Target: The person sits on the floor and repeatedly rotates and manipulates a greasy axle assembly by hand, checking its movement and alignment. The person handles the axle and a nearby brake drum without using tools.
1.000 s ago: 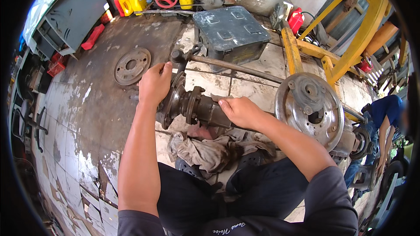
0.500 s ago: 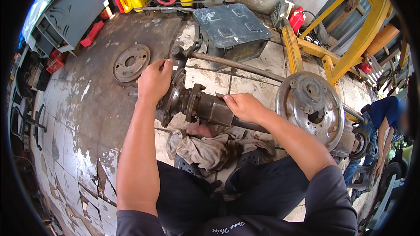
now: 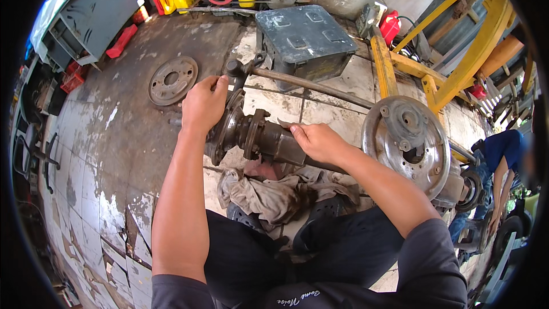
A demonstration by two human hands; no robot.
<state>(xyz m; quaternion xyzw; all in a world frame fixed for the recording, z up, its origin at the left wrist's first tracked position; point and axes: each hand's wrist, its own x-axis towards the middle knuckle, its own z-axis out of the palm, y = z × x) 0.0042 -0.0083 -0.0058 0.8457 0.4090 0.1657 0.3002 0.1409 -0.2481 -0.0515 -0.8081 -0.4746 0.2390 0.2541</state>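
Observation:
A greasy dark axle [image 3: 278,143] with a round flanged hub [image 3: 227,129] at its left end lies across in front of my legs. My left hand [image 3: 204,105] is closed over the hub end, thumb up beside the steering joint [image 3: 235,68]; its other fingers are mostly hidden. My right hand [image 3: 321,143] rests against the axle tube. Between its thumb and fingers is a thin dark flat piece [image 3: 283,123], its material unclear. A metal rod [image 3: 311,84] runs behind the axle toward a brake backing plate [image 3: 374,137] at the right.
Dirty rags [image 3: 269,197] lie beneath the axle by my shoes. A round metal plate [image 3: 172,80] is on the floor at left. Beyond the axle stands a dark lidded box [image 3: 306,37]. A yellow frame [image 3: 384,71] rises at right, near another person [image 3: 497,160] bending down.
Both hands keep nearly the same places on the axle. The view has shifted very slightly. The flat piece in my right hand has moved a little to the left along the tube.

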